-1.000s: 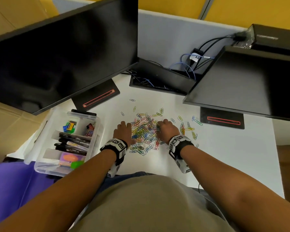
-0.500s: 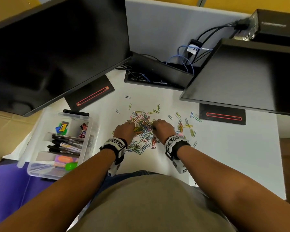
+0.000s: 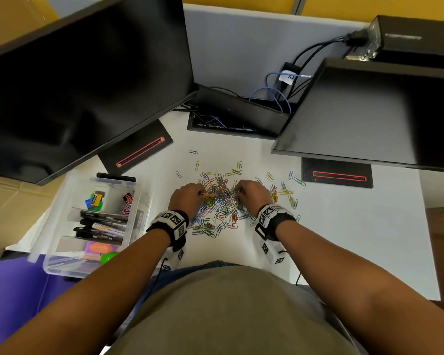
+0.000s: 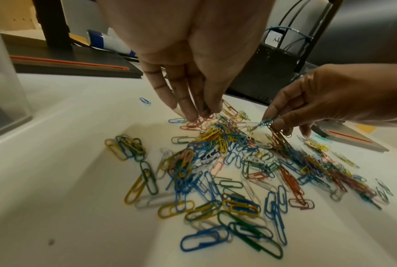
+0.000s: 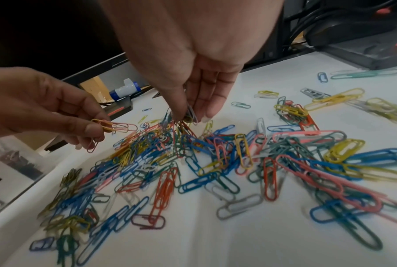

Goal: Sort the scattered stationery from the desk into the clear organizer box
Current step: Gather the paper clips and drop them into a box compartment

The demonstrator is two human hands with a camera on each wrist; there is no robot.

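Observation:
Many coloured paper clips lie in a loose heap on the white desk, with stray ones to the right. My left hand is at the heap's left side and pinches a few yellow and pink clips. At the right side, my right hand pinches a small bunch of clips; in its own wrist view the fingertips close on clips just above the heap. The clear organizer box stands at the left, holding markers, sticky notes and binder clips.
Two black monitors overhang the back of the desk, their stands close behind the heap. A cable tray sits between them. The near desk edge is at my body.
Both hands have drawn closer together over the middle of the heap, and their fingers have closed on clips. The heap looks more bunched toward the centre.

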